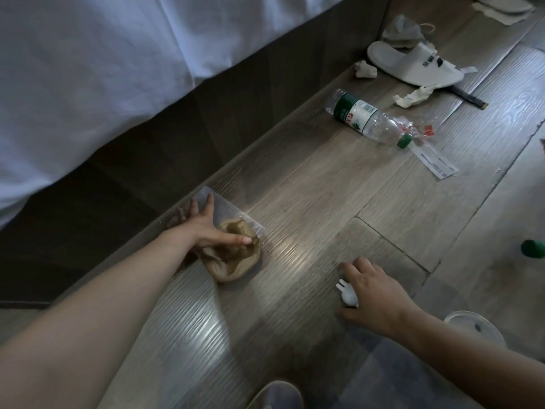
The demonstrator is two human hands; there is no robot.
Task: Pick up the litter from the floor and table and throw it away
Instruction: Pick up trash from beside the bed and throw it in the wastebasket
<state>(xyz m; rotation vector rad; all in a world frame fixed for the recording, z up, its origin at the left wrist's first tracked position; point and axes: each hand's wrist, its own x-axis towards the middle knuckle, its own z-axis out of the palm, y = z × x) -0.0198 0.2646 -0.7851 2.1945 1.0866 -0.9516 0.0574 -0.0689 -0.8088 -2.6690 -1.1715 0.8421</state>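
White-sheeted bed (88,69) fills everything up and left of the left hand (206,231), and its dark base panel (124,172) runs right alongside that hand. Grey wood-look floor (309,202) sits under both hands. A white slipper (413,64) lies way out past the right hand (374,293), close to the bed base. The toe of a grey shoe (277,397) pokes in between the two hands, nearer the camera.

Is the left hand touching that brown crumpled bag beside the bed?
Touching. In the head view the left hand lays its thumb on the brown crumpled bag, fingers spread over the clear wrapper.
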